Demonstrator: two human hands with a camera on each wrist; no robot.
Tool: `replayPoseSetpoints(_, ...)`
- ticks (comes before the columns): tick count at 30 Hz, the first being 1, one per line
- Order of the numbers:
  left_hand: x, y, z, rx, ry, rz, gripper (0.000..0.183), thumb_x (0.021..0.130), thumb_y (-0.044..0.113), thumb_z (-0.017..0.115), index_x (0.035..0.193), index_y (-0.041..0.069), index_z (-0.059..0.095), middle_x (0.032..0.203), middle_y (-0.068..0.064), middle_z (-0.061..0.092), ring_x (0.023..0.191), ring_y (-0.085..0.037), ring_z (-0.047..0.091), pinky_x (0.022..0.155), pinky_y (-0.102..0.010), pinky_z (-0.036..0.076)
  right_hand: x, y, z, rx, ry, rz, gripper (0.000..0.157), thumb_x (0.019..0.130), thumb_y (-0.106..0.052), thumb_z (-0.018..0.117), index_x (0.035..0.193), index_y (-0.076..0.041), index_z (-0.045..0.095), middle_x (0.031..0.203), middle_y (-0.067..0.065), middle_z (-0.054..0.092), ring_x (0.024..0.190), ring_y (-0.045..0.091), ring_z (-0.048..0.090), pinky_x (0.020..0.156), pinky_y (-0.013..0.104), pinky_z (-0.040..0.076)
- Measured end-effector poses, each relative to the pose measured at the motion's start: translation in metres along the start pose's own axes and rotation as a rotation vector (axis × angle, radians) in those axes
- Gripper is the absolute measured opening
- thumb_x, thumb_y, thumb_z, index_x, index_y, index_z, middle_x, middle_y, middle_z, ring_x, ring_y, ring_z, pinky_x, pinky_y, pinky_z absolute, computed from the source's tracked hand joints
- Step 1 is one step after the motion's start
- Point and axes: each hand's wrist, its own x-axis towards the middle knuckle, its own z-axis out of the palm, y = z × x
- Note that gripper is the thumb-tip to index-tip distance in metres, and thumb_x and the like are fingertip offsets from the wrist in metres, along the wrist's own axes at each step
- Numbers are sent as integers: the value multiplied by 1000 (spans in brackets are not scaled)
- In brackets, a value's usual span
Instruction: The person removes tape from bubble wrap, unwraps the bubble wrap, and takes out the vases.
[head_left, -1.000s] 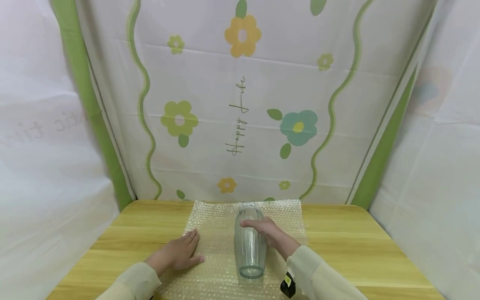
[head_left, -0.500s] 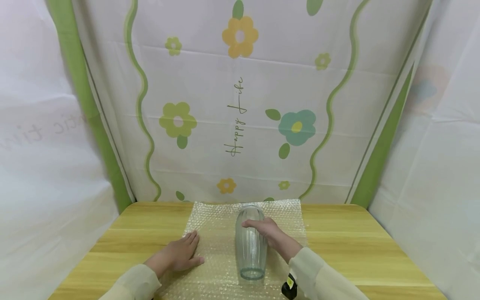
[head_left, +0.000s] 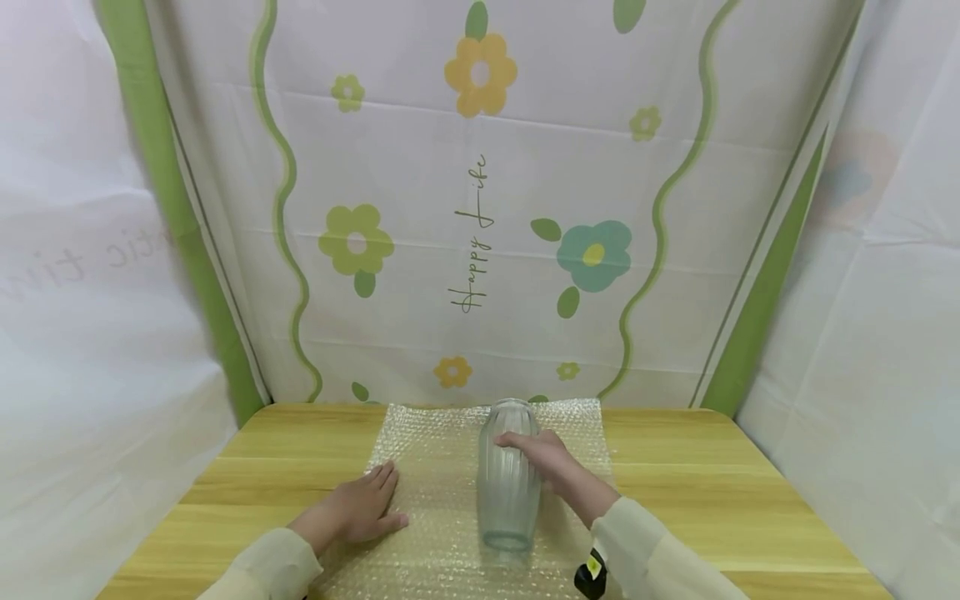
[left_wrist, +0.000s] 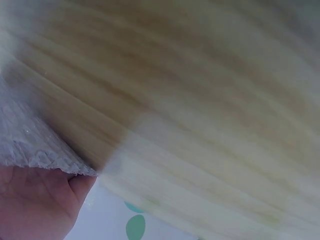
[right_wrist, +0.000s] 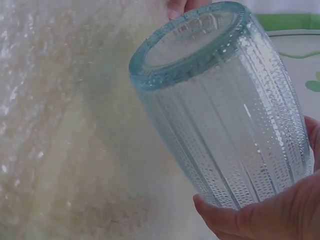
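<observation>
A clear, ribbed glass vase [head_left: 509,483] lies over the bubble wrap with its thick base toward me. My right hand [head_left: 551,460] grips it near its far end, thumb across the top. In the right wrist view, the greenish base ring of the vase [right_wrist: 225,115] faces the camera, and fingers and thumb of my right hand [right_wrist: 270,215] hold its other end. On the left part of the bubble wrap [head_left: 435,483], my left hand [head_left: 356,508] rests flat with fingers extended. The left wrist view shows my left hand [left_wrist: 37,200] at the wrap's edge [left_wrist: 40,145].
The wrap covers the middle of a wood-grain table [head_left: 690,500], whose bare surface shows on both sides. A flowered white curtain [head_left: 412,317] hangs behind, with more cloth at the sides. A black item with a yellow mark [head_left: 591,575] sits at my right cuff.
My right hand has shifted the vase slightly to the right and away from me, and it looks blurred now. The left hand has stayed in place on the bubble wrap.
</observation>
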Motion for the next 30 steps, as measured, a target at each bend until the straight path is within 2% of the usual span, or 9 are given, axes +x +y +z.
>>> replayPoseSetpoints(4, 0, 0, 0, -5, 5, 10, 88, 96, 61, 42, 144, -11, 33, 152, -29, 27, 138, -42, 29, 109, -50, 30, 2, -6, -6, -8, 61, -27, 60, 74, -33, 80, 107, 10, 54, 94, 19, 62, 78, 28, 63, 68, 39, 56)
replayPoseSetpoints(9, 3, -3, 5, -2, 18, 23, 88, 96, 62, 40, 144, -12, 34, 152, -29, 26, 138, -42, 29, 109, -51, 31, 4, -13, -17, -40, 138, -51, 78, 72, -41, 81, 119, 13, 49, 113, 22, 55, 98, 32, 56, 84, 45, 51)
replayPoseSetpoints(12, 4, -4, 7, 4, 18, 21, 87, 96, 61, 40, 145, -11, 33, 152, -28, 26, 138, -42, 29, 109, -51, 31, 4, -15, -25, -39, 166, -67, 86, 72, -44, 81, 125, 13, 43, 119, 23, 51, 104, 35, 52, 89, 48, 47)
replayPoseSetpoints(20, 0, 1, 0, 8, -7, 6, 87, 96, 60, 43, 144, -11, 33, 152, -28, 27, 139, -41, 29, 110, -50, 30, 4, -16, -40, -58, 231, -178, 87, 73, -43, 82, 130, 8, 40, 123, 22, 52, 110, 37, 52, 93, 51, 45)
replayPoseSetpoints(26, 0, 2, -1, 33, -3, -16, 86, 96, 59, 46, 144, -11, 34, 152, -27, 28, 139, -40, 30, 110, -48, 30, 3, -16, -47, -57, 283, -254, 89, 72, -39, 85, 132, 7, 38, 121, 21, 52, 108, 35, 53, 91, 47, 47)
replayPoseSetpoints(30, -1, 2, 0, 26, 5, -9, 85, 96, 59, 45, 144, -11, 35, 151, -28, 29, 138, -40, 30, 110, -48, 31, 0, -16, -53, -69, 309, -310, 96, 72, -40, 85, 138, 6, 32, 127, 23, 49, 113, 37, 52, 95, 50, 45)
